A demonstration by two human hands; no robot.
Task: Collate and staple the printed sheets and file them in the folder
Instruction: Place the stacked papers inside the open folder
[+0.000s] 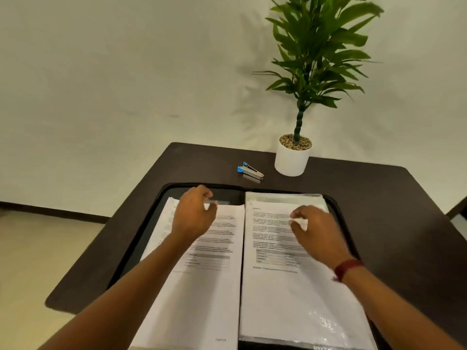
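A black zip folder (147,224) lies open on the dark table. On its left half rests a stack of printed sheets (202,286). On its right half, another printed sheet (273,286) lies on glossy clear sleeves (326,322). My left hand (194,214) hovers over the top of the left stack, its curled fingers pinching a thin clear sleeve edge (221,202). With curled fingers, my right hand (317,232) pinches a bit of white paper at the upper part of the right sheet. A blue and silver stapler (250,171) lies beyond the folder, apart from both hands.
A white pot (292,161) with a tall green plant stands at the back of the dark table (394,205), right of the stapler. The table's left edge runs diagonally beside the folder, with floor below it. A wall rises behind.
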